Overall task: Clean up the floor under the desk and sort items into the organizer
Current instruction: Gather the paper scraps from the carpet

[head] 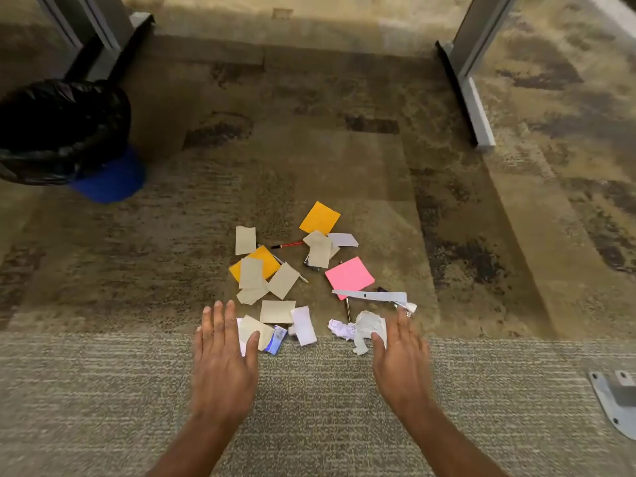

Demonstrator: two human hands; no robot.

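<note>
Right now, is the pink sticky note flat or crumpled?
Flat. The pink sticky note lies spread on the carpet with straight edges; a white paper strip crosses its near corner.

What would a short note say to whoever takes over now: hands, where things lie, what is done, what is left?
Left hand: open, holds nothing, over the nearest beige paper slips.
Right hand: open, holds nothing, at the crumpled white paper.
Also on the carpet: pink square sticky note, two orange square notes, red pen.
Blue bin with black bag at left. Organizer not in view.
Done: nothing visibly. Left: everything.
</note>
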